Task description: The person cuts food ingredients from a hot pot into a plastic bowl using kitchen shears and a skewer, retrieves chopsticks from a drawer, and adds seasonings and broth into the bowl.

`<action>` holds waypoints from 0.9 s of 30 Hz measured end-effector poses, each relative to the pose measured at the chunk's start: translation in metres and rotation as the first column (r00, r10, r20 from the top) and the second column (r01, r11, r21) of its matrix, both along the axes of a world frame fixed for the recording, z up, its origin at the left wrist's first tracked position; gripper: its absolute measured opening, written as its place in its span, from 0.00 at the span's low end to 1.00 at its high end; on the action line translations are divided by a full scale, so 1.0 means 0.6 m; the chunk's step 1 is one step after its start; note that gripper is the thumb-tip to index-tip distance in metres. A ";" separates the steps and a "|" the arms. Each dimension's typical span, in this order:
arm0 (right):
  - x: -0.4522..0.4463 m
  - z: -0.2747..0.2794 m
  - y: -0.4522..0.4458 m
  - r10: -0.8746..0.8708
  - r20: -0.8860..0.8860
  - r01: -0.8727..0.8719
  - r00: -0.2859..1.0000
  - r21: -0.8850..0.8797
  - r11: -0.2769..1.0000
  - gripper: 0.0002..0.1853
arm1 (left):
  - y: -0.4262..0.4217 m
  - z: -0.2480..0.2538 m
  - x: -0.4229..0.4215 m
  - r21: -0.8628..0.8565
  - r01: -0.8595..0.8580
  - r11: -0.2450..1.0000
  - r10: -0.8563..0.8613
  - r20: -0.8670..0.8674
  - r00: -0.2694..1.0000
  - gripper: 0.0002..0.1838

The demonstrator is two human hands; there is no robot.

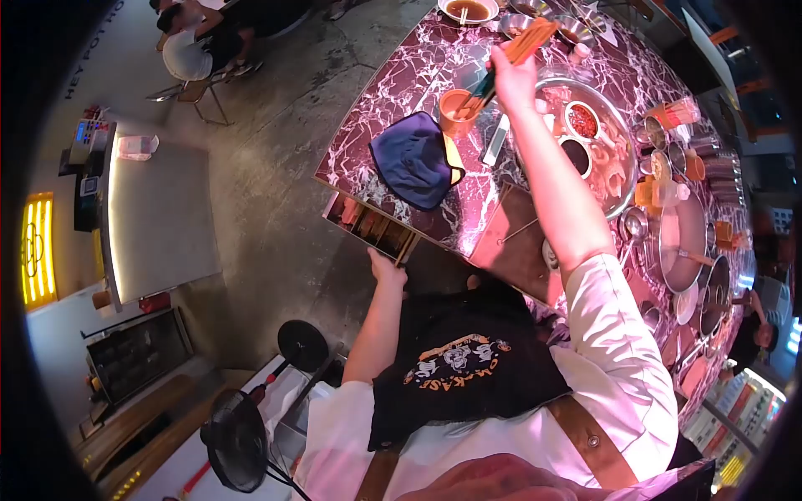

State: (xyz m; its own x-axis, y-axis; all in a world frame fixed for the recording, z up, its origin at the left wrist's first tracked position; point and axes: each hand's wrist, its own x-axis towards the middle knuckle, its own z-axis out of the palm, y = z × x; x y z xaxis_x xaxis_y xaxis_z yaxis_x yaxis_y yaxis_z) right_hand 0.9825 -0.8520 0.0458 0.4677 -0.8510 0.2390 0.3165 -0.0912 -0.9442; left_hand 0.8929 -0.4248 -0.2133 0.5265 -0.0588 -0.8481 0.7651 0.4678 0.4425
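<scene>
My right hand [515,82] is closed around a bundle of chopsticks [532,38], orange-brown at the upper end and dark green lower down. Its lower end is over or beside an orange cup [456,123] on the marbled table [376,104]; I cannot tell whether it is inside. My left hand [386,267] is at the front edge of a pulled-out drawer [404,245], which has narrow compartments. Its fingers are partly hidden, but they appear curled on the rim. A folded dark blue cloth [415,161] lies between the drawer and the cup.
Right of the cup, a white-handled utensil [494,140] lies near a large round platter [620,200] with meat and sauce bowls. Pans [681,238] and stacked cups crowd the right side. A small fan [236,440] stands at lower left. A person [188,54] sits far back.
</scene>
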 end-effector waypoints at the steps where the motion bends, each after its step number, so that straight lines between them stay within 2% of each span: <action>1: 0.008 -0.014 0.002 0.012 -0.010 -0.012 1.000 -0.019 1.000 0.11 | -0.022 0.016 0.007 0.008 -0.014 1.000 0.014 0.002 1.000 0.41; 3: 0.020 -0.035 0.011 0.032 -0.167 -0.031 0.985 0.010 0.999 0.14 | -0.060 0.050 0.021 0.015 -0.040 0.999 0.039 0.013 0.999 0.41; 5: 0.042 -0.084 0.005 0.097 -0.242 -0.087 0.965 0.053 0.995 0.13 | -0.045 0.038 0.009 -0.136 -0.032 0.990 0.040 0.062 0.997 0.39; 6: 0.039 -0.087 0.012 0.031 -0.243 -0.042 0.969 -0.040 0.998 0.13 | -0.038 0.052 -0.003 -0.008 0.059 0.998 -0.059 0.024 0.998 0.39; 7: 0.025 -0.076 0.015 0.050 -0.342 -0.056 0.938 -0.007 0.998 0.13 | -0.039 0.078 -0.014 0.118 0.166 0.979 -0.163 -0.029 0.986 0.38; 8: 0.021 -0.089 0.003 0.170 -0.303 -0.162 0.938 0.052 0.985 0.14 | -0.043 0.101 -0.026 0.311 0.190 0.931 -0.172 -0.085 0.981 0.30; 9: 0.004 -0.077 -0.007 0.185 -0.447 -0.203 0.875 0.007 0.979 0.15 | -0.039 0.085 -0.030 0.390 0.244 0.888 -0.285 0.051 0.957 0.27; 10: 0.021 -0.145 -0.046 0.299 -0.443 -0.345 0.845 -0.024 0.938 0.18 | -0.015 0.049 -0.041 0.471 0.297 0.831 -0.412 0.161 0.897 0.23; 11: -0.019 -0.103 -0.043 0.487 -0.366 -0.471 0.793 0.139 0.871 0.22 | -0.020 0.059 -0.057 0.495 0.305 0.814 -0.478 0.272 0.835 0.18; 12: -0.032 -0.109 -0.062 0.540 -0.355 -0.548 0.763 0.087 0.832 0.33 | -0.027 0.073 -0.074 0.518 0.301 0.801 -0.530 0.379 0.759 0.13; 13: -0.050 -0.111 -0.079 0.539 -0.417 -0.534 0.732 0.140 0.834 0.45 | -0.066 0.117 -0.084 0.504 0.409 0.761 -0.626 0.407 0.665 0.13; 14: -0.093 -0.076 -0.091 0.530 -0.530 -0.508 0.662 0.204 0.837 0.53 | -0.106 0.161 -0.089 0.489 0.502 0.713 -0.699 0.442 0.562 0.13; 15: -0.142 -0.035 -0.109 0.472 -0.637 -0.540 0.609 0.103 0.836 0.46 | -0.137 0.192 -0.092 0.480 0.586 0.653 -0.754 0.481 0.447 0.13; 17: -0.243 0.026 -0.158 0.306 -0.789 -0.484 0.533 0.012 0.875 0.38 | -0.207 0.216 -0.095 0.444 0.813 0.378 -0.866 0.480 0.140 0.12; 19: -0.370 0.129 -0.177 0.478 -0.577 -0.548 0.662 0.062 0.834 0.20 | -0.278 0.244 -0.121 0.527 0.831 0.181 -0.853 0.505 -0.134 0.12; 21: -0.493 0.163 -0.223 0.048 -0.754 -0.279 0.656 -0.183 0.943 0.19 | -0.311 0.215 -0.154 0.379 0.925 0.013 -0.835 0.513 -0.198 0.13; 22: -0.569 0.147 -0.277 -0.003 -0.739 -0.135 0.674 -0.127 0.983 0.23 | -0.347 0.194 -0.168 0.313 0.948 -0.065 -0.813 0.534 -0.232 0.13; 23: -0.636 0.131 -0.330 -0.056 -0.718 0.005 0.694 -0.073 0.997 0.28 | -0.365 0.176 -0.189 0.342 0.938 -0.054 -0.814 0.529 -0.240 0.13; 25: -0.723 0.191 -0.332 -0.197 -0.599 0.207 0.776 -0.053 0.977 0.20 | -0.387 0.115 -0.221 0.472 0.881 0.032 -0.744 0.600 -0.294 0.13; 26: -0.763 0.209 -0.346 -0.269 -0.628 0.283 0.730 -0.080 0.956 0.18 | -0.395 0.142 -0.223 0.442 0.896 -0.042 -0.809 0.511 -0.290 0.14; 27: -0.803 0.221 -0.370 -0.332 -0.654 0.353 0.680 -0.105 0.930 0.15 | -0.399 0.101 -0.232 0.565 0.825 0.024 -0.774 0.532 -0.342 0.15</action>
State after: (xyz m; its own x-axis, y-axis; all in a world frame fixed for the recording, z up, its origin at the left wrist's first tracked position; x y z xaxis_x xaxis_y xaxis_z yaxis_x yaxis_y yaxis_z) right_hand 0.5004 -1.0740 0.1786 0.1712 -0.9845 -0.0371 -0.4242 -0.0397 -0.9047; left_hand 0.7537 -0.6640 -0.1526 0.1530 -0.9455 -0.2873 -0.0754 -0.3011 0.9506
